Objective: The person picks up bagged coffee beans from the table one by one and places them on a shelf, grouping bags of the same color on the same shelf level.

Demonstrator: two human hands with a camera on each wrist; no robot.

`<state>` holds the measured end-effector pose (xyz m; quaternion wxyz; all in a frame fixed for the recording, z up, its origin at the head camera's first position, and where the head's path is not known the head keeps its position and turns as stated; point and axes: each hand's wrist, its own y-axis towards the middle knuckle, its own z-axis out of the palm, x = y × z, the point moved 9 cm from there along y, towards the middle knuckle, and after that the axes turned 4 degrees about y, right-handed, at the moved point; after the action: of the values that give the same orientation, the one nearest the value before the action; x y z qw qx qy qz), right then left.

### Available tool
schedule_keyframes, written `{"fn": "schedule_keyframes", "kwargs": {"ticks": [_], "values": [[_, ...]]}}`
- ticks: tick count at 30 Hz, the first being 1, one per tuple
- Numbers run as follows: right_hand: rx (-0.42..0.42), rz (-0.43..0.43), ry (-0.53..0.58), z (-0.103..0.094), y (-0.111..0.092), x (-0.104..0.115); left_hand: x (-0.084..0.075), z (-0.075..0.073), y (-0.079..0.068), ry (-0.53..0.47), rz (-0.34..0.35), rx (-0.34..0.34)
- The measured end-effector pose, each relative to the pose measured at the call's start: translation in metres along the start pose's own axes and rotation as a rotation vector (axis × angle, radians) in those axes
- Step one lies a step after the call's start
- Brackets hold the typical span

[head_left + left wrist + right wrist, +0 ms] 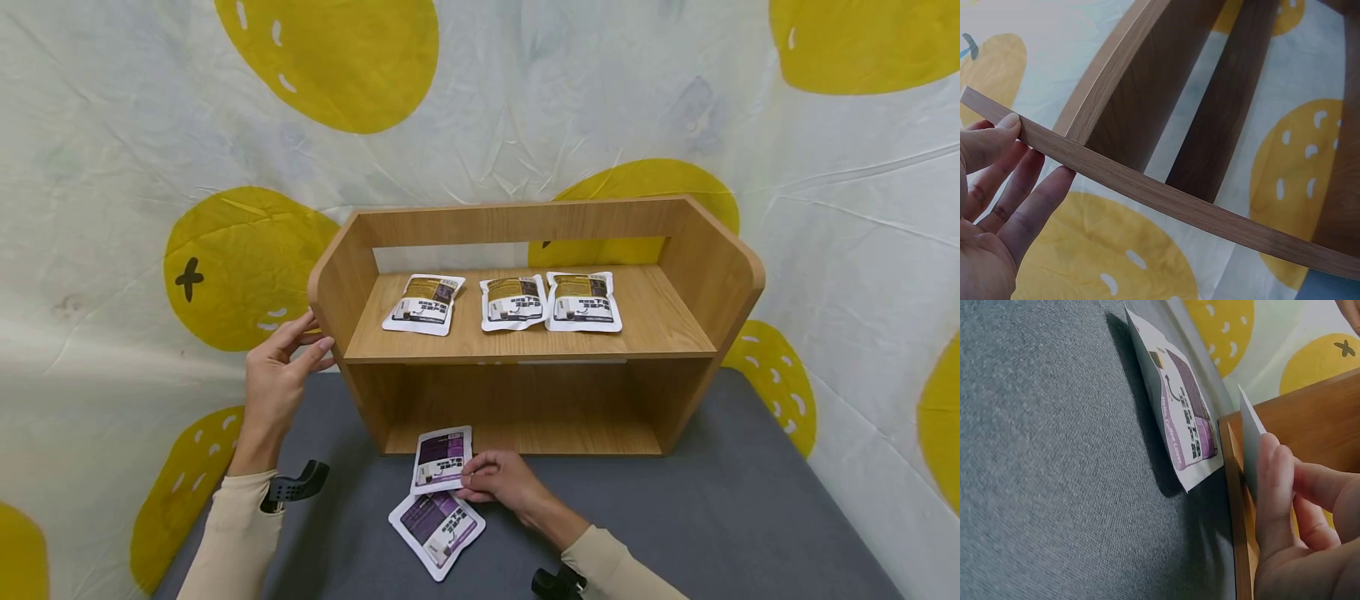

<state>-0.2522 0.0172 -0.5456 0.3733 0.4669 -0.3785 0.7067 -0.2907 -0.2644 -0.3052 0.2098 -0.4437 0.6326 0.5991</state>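
My left hand (281, 367) is at the left side of a wooden two-tier shelf (525, 348), with thumb and fingers gripping the edge of its side panel (1116, 165). Between thumb and fingers, my right hand (506, 487) pinches the lower right corner of a white and purple coffee pouch (441, 460), just in front of the lower tier. In the right wrist view this pouch (1249, 444) appears edge-on, past my fingertips. A second purple coffee pouch (438, 533) lies on the grey table below it, its upper corner overlapped by the held one.
On the upper tier lie three white and gold pouches: one to the left (424, 304), one in the middle (513, 303) and one at the right (582, 302). Behind the shelf hangs a white curtain (480, 108) with yellow fruit shapes. The grey table (675, 525) extends around the shelf.
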Motion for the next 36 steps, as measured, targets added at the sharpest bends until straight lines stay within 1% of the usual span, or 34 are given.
{"fn": "schedule_keyframes", "kwargs": {"ticks": [5, 10, 17, 24, 30, 36], "values": [[-0.021, -0.007, -0.1, 0.0, 0.0, 0.001, 0.0, 0.0, 0.0, 0.003, -0.004, 0.001], [-0.035, 0.0, -0.131, -0.002, 0.002, 0.001, 0.0, 0.0, -0.001, 0.014, -0.007, -0.001], [-0.028, 0.017, -0.117, -0.003, 0.007, 0.0, -0.001, 0.0, -0.001, 0.001, -0.005, -0.002], [-0.033, 0.032, -0.09, -0.003, 0.013, -0.001, -0.001, 0.0, 0.0, 0.011, -0.003, 0.0], [-0.014, 0.027, -0.058, -0.002, 0.021, 0.0, -0.001, 0.0, -0.001, 0.009, -0.004, 0.002], [0.011, 0.036, -0.057, 0.001, 0.029, 0.001, 0.0, 0.001, -0.001, 0.008, -0.014, 0.005]]}}
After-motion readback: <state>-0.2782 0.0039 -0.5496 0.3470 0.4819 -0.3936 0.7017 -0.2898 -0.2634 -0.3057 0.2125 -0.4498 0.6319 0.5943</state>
